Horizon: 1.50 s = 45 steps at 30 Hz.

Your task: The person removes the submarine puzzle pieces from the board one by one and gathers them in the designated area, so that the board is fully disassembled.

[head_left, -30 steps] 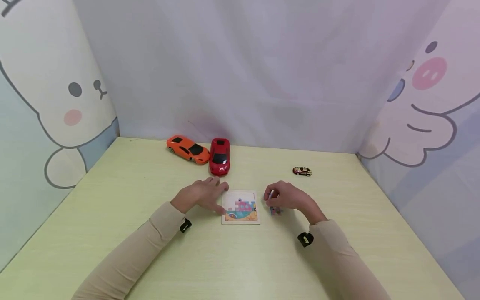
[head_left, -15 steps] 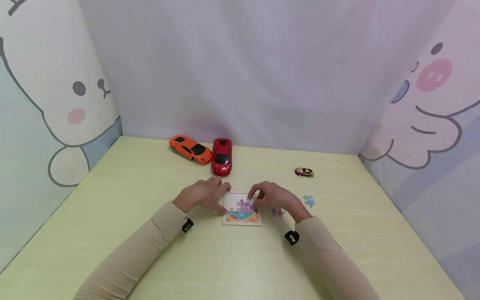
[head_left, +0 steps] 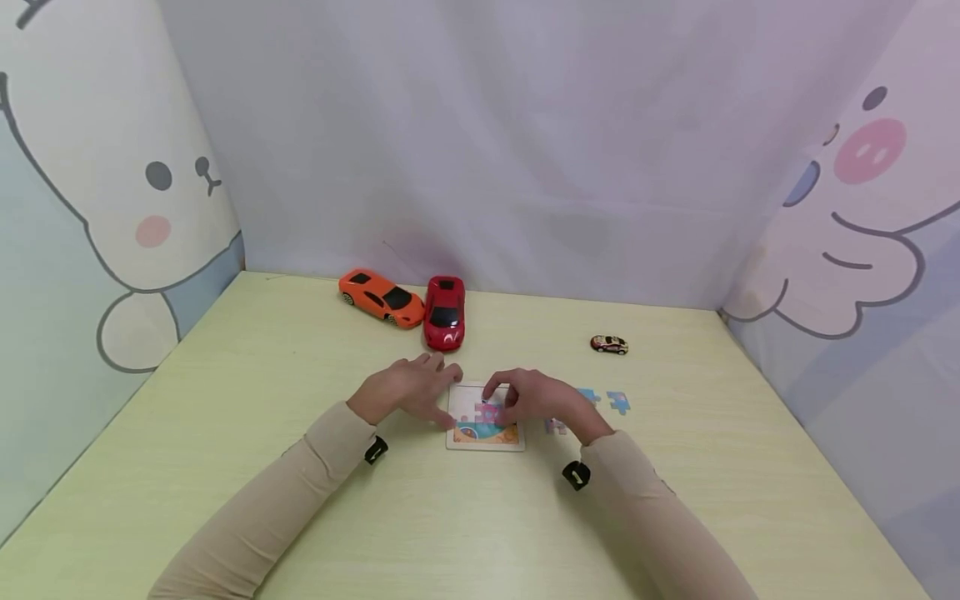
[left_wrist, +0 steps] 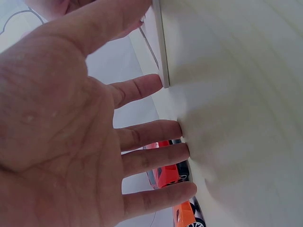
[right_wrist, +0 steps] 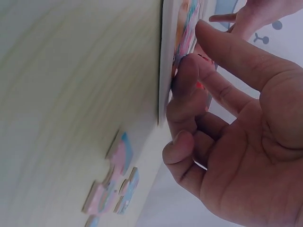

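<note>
In the head view, your left hand (head_left: 408,389) lies spread along the left edge of the part-filled jigsaw tray (head_left: 483,447) on the bench (head_left: 420,517); your right hand (head_left: 540,396) bends over it, loose jigsaw pieces (head_left: 618,402) beyond. Left wrist: straight fingers, forefinger at the tray's edge. Right wrist: fingers bent at the tray, grip unclear. You're probably seating a piece; next likely calls for aligning, then pressing it flat.

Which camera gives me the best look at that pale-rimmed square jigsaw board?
The head view: it shows the pale-rimmed square jigsaw board from above, its picture partly covered. The left wrist view catches mainly a pale edge; the right wrist view sees it steeply side-on, with a sliver of picture.
</note>
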### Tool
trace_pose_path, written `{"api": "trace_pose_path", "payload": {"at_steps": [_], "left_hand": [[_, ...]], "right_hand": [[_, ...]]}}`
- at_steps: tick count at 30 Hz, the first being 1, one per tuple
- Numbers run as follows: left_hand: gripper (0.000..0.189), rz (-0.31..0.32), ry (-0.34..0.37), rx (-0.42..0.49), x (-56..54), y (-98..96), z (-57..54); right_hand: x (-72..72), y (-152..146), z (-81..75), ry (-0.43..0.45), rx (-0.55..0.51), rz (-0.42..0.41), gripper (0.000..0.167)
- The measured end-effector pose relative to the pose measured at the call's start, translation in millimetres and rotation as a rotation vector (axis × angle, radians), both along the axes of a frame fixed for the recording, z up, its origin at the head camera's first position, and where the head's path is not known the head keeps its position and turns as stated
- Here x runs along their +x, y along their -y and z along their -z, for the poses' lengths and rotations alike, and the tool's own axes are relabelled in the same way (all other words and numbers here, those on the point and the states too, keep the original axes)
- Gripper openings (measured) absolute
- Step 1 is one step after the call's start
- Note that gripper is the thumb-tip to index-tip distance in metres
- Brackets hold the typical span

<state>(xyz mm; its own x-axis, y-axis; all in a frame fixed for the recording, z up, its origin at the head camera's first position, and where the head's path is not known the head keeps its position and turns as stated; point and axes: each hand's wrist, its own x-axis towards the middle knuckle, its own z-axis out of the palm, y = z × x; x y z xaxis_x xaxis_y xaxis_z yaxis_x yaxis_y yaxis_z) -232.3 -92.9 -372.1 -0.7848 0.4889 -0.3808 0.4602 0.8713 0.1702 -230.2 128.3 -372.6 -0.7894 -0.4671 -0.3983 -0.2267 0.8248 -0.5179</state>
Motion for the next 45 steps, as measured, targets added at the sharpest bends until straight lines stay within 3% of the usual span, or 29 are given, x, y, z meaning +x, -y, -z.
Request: {"api": "trace_pose_path", "payload": {"at_steps": [17, 29, 35, 41, 45], "left_hand": [[0.068, -0.012, 0.002, -0.006, 0.2, -1.0, -0.7], [0.069, -0.013, 0.006, -0.006, 0.3, -1.1, -1.4], [0.068, -0.009, 0.006, -0.002, -0.2, -0.7, 0.0], [0.068, 0.002, 0.001, -0.003, -0.3, -0.3, 1.5], [0.068, 0.005, -0.005, -0.008, 0.1, -0.3, 0.5]], "right_hand": [[0.5, 1.2, 3.7, 0.016, 0.017, -0.031, 0.044], [1.3, 0.3, 4.1, 0.034, -0.034, -0.012, 0.045], [2.9, 1.6, 3.7, 0.001, -0.049, 0.018, 0.033], [1.9, 1.1, 1.6, -0.066, -0.128, 0.011, 0.014], [0.4, 0.2, -0.9, -0.050, -0.156, -0.005, 0.009]]}}
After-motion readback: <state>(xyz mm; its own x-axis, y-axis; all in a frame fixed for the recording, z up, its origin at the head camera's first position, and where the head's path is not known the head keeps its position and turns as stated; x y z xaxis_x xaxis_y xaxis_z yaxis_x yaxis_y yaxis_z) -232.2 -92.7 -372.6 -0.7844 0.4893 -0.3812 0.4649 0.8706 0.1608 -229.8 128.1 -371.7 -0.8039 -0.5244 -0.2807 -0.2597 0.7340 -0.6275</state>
